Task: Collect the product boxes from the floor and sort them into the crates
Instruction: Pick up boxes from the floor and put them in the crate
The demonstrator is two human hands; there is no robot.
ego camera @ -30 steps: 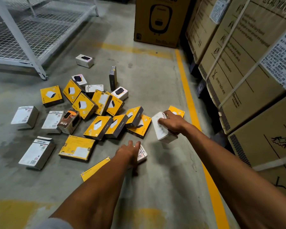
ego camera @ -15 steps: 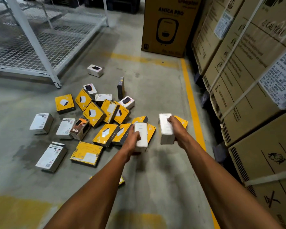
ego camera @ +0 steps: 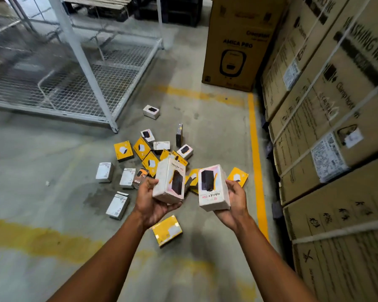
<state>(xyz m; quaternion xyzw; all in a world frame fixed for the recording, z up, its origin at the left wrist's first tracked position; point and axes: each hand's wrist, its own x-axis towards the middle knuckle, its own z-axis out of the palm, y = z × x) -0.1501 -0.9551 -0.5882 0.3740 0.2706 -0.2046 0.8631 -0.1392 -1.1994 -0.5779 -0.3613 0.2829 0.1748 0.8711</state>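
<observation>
The left hand (ego camera: 153, 205) holds one white box (ego camera: 169, 182) from below, and the right hand (ego camera: 232, 201) holds a second white box (ego camera: 213, 188). The other product boxes (ego camera: 150, 158) lie on the floor (ego camera: 52, 162) at 12 o'clock from the hands.

Two white boxes marked HALLEY 20K are held up, one (ego camera: 169, 180) in the left hand (ego camera: 153, 205), one (ego camera: 213, 188) in the right hand (ego camera: 234, 203). On the floor lie roughly eight yellow boxes (ego camera: 166, 230), some partly hidden, and about eight white ones (ego camera: 104, 172)
</observation>
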